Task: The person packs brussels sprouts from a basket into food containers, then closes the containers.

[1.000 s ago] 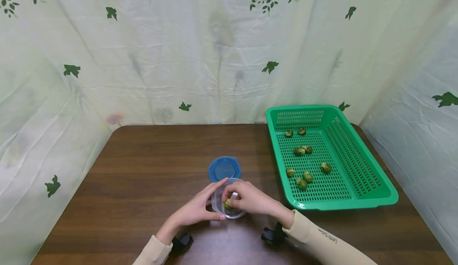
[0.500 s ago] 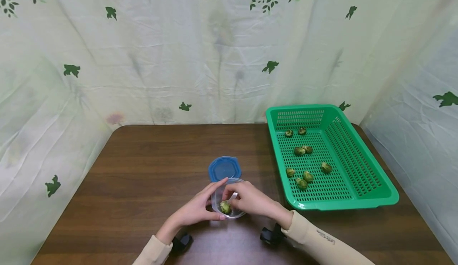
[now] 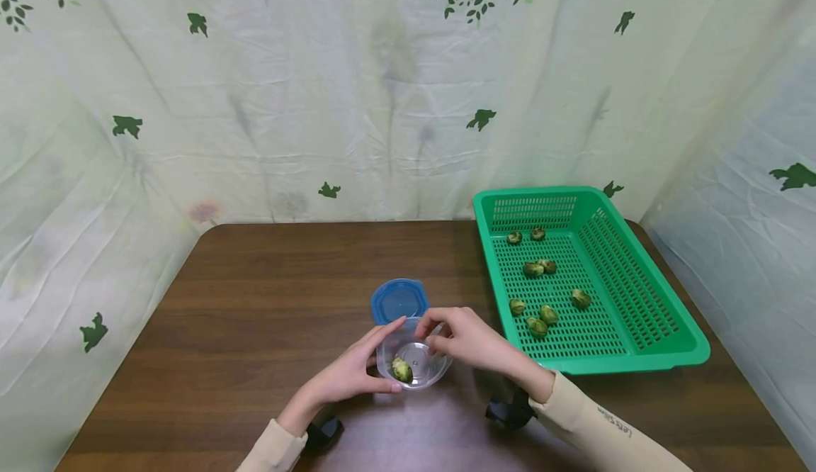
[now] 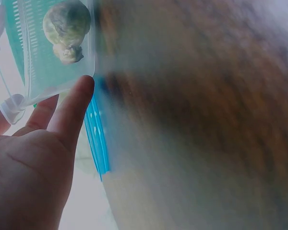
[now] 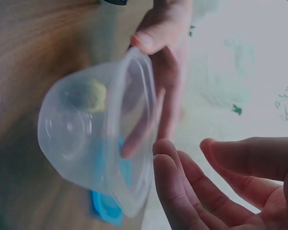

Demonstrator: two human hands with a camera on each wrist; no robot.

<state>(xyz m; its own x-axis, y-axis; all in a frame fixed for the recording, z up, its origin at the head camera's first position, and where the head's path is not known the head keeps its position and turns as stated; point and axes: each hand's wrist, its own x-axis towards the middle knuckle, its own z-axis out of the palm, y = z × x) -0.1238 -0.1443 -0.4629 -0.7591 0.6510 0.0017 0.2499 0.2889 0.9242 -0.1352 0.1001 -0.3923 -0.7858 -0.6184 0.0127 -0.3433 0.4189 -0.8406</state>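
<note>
Head view: left hand (image 3: 350,370) grips clear tub (image 3: 423,369) between thumb and fingers; one sprout (image 3: 401,370) inside; right hand (image 3: 468,341) near opening, fingers loosely parted.

A clear plastic bowl (image 3: 418,360) (one Brussels sprout (image 3: 401,370) inside) is gripped by the left hand (image 3: 353,371); its right side is overhung by the right hand (image 3: 469,339). More sprouts (image 3: 581,299) are scattered in a green basket (image 3: 644,363) farther right.

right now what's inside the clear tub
One sprout lies in the tub, toward the left hand. In the head view, the right hand covers part of the tub; the sprout's underside is hidden.
</note>
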